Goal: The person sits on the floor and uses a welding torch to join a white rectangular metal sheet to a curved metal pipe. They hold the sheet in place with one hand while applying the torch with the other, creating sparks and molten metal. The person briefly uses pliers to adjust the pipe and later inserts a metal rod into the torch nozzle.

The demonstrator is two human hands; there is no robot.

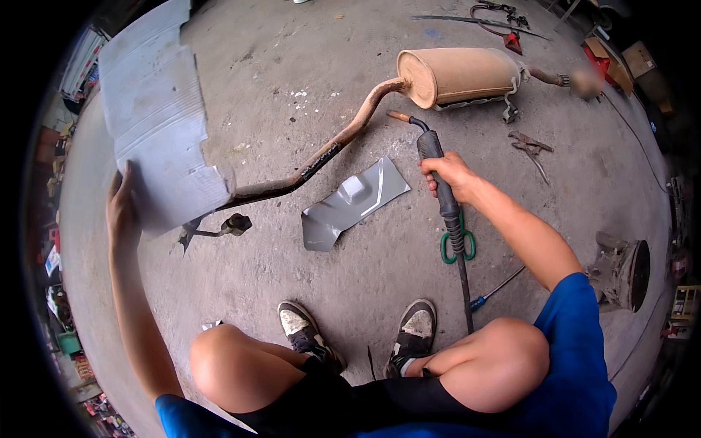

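My right hand [451, 177] is wrapped round the black handle of a welding torch [431, 148], whose copper-coloured nozzle points up and left toward a muffler. My left hand [123, 208] grips the lower left edge of a torn grey cardboard sheet [157, 117]; most of its fingers are hidden behind it. The rusty muffler [464, 77] lies on the concrete, and its bent exhaust pipe [350, 131] runs down left until the cardboard covers it. Between the pipe and my feet lies a bent grey sheet-metal piece [355, 203]. The nozzle is apart from the pipe.
Green-handled scissors [469, 247] lie beside the torch cable, with a blue-handled screwdriver [478, 302] near them. Locking pliers [531, 148] rest right of the muffler. A round metal part [629, 274] stands at the right. Cables and a red clamp [512, 42] lie at the far right.
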